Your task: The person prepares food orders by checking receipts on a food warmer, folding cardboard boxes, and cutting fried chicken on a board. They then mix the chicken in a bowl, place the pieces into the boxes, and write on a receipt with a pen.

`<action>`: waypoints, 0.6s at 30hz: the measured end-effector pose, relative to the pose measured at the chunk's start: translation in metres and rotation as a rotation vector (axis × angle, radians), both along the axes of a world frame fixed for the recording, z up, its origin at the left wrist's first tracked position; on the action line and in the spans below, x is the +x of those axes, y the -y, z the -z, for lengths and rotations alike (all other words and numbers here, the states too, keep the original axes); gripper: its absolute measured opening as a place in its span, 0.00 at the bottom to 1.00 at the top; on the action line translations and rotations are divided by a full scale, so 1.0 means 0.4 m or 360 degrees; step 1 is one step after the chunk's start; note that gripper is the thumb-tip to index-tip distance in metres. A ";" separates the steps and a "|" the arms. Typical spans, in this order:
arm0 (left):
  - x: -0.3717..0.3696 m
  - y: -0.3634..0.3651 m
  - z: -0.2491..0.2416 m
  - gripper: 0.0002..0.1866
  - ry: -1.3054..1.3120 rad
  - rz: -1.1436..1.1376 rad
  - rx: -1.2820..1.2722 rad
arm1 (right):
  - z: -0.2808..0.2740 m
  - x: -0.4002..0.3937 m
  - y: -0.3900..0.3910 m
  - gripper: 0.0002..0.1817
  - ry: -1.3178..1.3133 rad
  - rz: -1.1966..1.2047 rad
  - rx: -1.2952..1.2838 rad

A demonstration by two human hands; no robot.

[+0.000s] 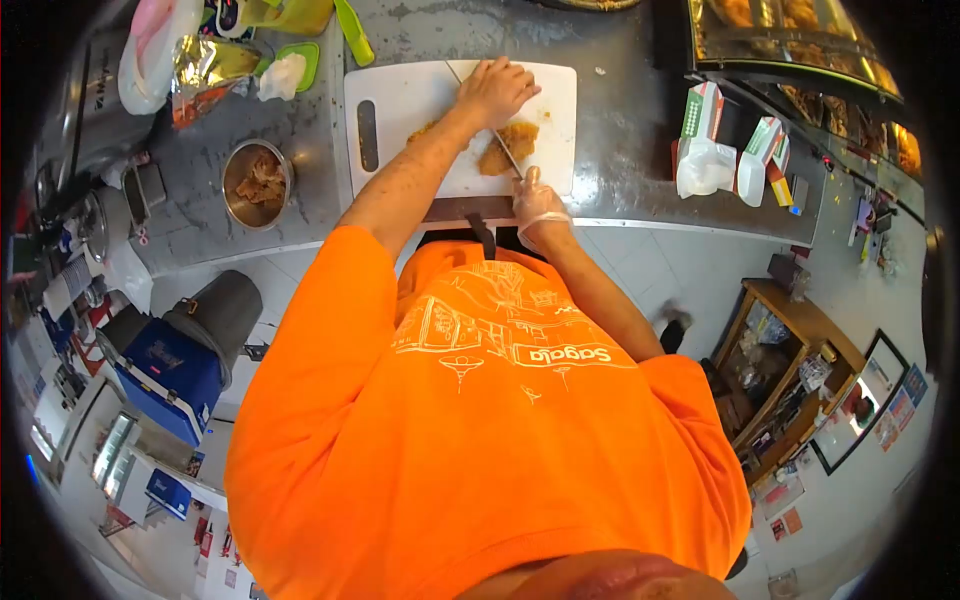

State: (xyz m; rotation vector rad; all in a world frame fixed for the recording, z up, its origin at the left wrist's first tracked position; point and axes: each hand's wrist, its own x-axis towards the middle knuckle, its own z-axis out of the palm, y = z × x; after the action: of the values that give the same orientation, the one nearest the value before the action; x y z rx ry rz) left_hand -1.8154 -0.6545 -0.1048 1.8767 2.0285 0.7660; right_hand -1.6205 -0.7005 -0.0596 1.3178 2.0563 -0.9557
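Observation:
A white cutting board (555, 110) lies on the metal counter. My right hand (541, 208), in a clear plastic glove, is closed round the near end of a long knife (508, 150). The blade runs diagonally away to the left, over a flat golden-brown piece of food (522, 137). My left hand (496, 92) is bare and rests palm down over the blade near its far part, fingers somewhat apart. Another brown piece (424, 130) shows partly from under my left forearm.
Left of the board stands a metal bowl (257, 185) with meat pieces; behind it are a foil pack (210, 68) and a green dish (306, 66). Paper boxes (702, 112) stand on the right, near a glass display case (790, 40). The counter's front edge (690, 228) runs before my body.

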 end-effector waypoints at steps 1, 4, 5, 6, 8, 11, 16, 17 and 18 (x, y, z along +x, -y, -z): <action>-0.002 -0.004 0.002 0.16 -0.0073 0.0036 -0.0054 | 0.003 -0.009 0.001 0.20 0.0033 -0.0029 0.0013; -0.023 -0.005 -0.001 0.15 -0.0092 0.0009 -0.0073 | -0.062 0.001 -0.005 0.22 -0.0079 -0.0141 0.0105; -0.044 -0.022 -0.007 0.15 -0.0071 -0.0077 -0.0009 | -0.072 -0.007 -0.023 0.19 -0.0121 -0.0109 0.0128; -0.044 -0.037 -0.008 0.15 -0.0081 -0.0077 0.0000 | -0.081 -0.016 -0.043 0.18 -0.0162 -0.0076 0.0147; -0.020 -0.047 0.001 0.15 0.0157 -0.0068 0.0145 | -0.048 -0.005 -0.063 0.20 -0.0114 0.0204 -0.0150; -0.007 -0.038 0.019 0.15 -0.0036 0.0012 -0.0053 | 0.072 0.026 -0.036 0.32 -0.0095 -0.0012 0.0184; -0.046 -0.079 -0.003 0.16 -0.0004 -0.0179 0.0144 | 0.018 0.006 -0.110 0.21 -0.0175 -0.0019 0.0063; -0.043 -0.083 0.001 0.16 0.0132 -0.0185 0.0199 | -0.060 -0.003 -0.121 0.20 -0.0155 0.0094 0.0033; -0.030 -0.089 0.004 0.16 0.0140 -0.0180 0.0187 | -0.124 -0.015 -0.128 0.21 -0.0034 -0.0002 0.0105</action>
State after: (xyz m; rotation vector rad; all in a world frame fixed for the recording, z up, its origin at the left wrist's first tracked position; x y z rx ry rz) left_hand -1.8275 -0.6189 -0.1066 1.7661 2.0906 0.9994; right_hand -1.6263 -0.6492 -0.0101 1.3456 2.1210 -0.9119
